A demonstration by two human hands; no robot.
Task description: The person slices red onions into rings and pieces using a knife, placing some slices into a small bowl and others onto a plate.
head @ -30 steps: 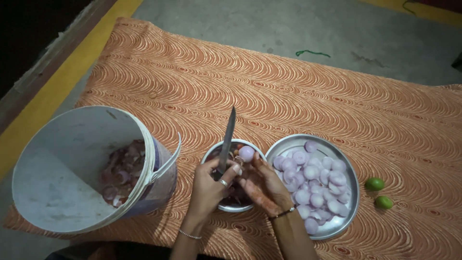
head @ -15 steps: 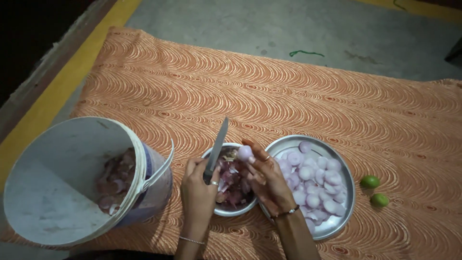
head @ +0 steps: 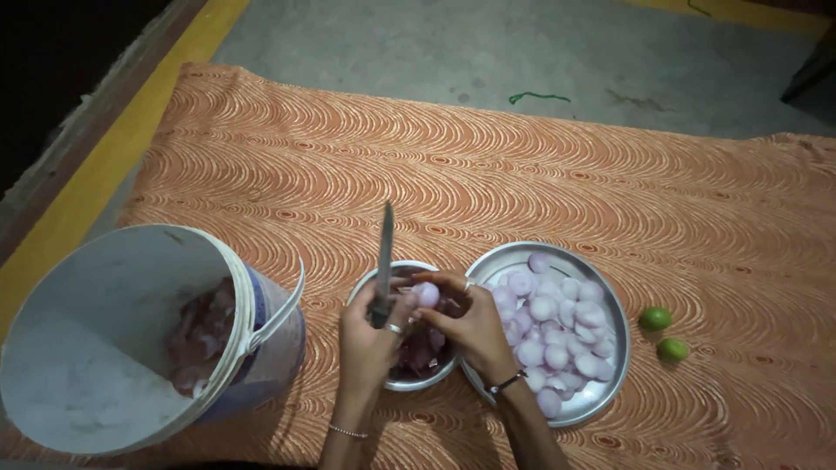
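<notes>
My left hand (head: 370, 335) grips a knife (head: 384, 252) by its handle, with the blade pointing up and away from me. My right hand (head: 466, 318) holds a small peeled purple onion (head: 426, 294) at its fingertips, right beside the left hand. Both hands hover over a small steel bowl (head: 435, 376) that holds dark onion skins. To its right a round steel plate (head: 610, 300) carries several peeled onions (head: 557, 322).
A white plastic bucket (head: 113, 339) with peelings inside lies tilted at the left. Two green limes (head: 655, 318) (head: 671, 350) rest on the orange patterned mat (head: 488, 174) right of the plate. Grey floor lies beyond the mat.
The view has shifted a little. My hands have come closer together over the bowl, the knife blade now stands more upright, and the onion sits between both hands.
</notes>
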